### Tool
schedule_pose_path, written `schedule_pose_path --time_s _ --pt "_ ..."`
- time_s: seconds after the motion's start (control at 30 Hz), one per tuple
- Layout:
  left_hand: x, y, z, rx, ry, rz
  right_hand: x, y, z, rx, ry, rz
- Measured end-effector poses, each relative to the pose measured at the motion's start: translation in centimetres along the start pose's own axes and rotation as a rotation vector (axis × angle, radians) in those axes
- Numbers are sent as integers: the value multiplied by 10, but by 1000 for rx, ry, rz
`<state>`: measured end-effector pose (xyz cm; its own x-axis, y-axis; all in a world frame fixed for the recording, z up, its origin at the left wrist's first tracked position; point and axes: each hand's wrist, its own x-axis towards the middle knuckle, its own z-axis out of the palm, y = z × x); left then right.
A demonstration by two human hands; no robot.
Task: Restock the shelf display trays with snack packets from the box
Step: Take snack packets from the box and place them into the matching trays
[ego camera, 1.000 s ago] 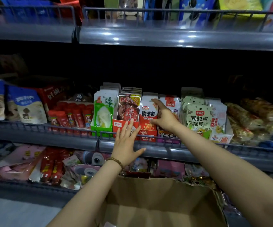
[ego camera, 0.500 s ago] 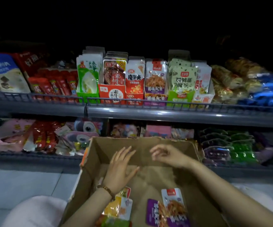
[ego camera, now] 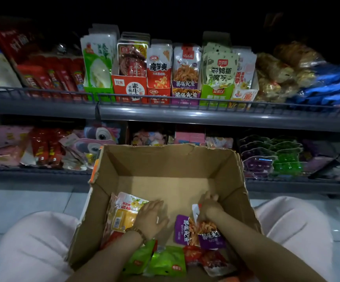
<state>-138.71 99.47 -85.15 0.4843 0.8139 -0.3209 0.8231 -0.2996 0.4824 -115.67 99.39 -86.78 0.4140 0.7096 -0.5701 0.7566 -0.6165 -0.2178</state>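
In the cardboard box (ego camera: pixel 165 159), which sits low between the person's knees below the shelf (ego camera: pixel 185 117), both hands are down among the loose snack packets. The right hand (ego camera: pixel 210 208) has its grip curled tight on the pale top end of a purple packet (ego camera: pixel 211 236), with a second purple one lying just beside it. The left hand (ego camera: pixel 150 217) lies with its grip apart, fingers fairly straight and resting on a yellow packet (ego camera: pixel 124 216) against the box's left wall. Green packets (ego camera: pixel 165 261) and red packets (ego camera: pixel 205 259) are heaped at the near end.

These look like thin, glossy pouches: light, soft and bendable, probably slippery against one another, so a stack could fan out or slide if pinched loosely. The flat sealed strip at the top seems the best place to hold one, or a pinch across the body for several at once. They are unlikely to break, but they may crumple, and they need to stand upright to match the display.

On the shelf, the matching purple tray (ego camera: pixel 185 94) and the packets standing in it carry writing that appears to read 酱爆鱿鱼, the same as on the held packet. Left of it a red-and-white packet (ego camera: pixel 159 67) reads 魔芋爽, and the red tray (ego camera: pixel 132 88) shows 素牛 — the rest is cut off by the wire rail (ego camera: pixel 165 98). To the right a pale green packet (ego camera: pixel 220 72) reads 鹌鹑蛋 魔芋. The small brand badges are too small to read.
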Motion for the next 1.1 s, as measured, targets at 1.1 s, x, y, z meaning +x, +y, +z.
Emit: schedule_pose_path --time_s 1.1 --pt "32 89 -189 -952 324 285 -85 -125 -220 981 -26 -813"
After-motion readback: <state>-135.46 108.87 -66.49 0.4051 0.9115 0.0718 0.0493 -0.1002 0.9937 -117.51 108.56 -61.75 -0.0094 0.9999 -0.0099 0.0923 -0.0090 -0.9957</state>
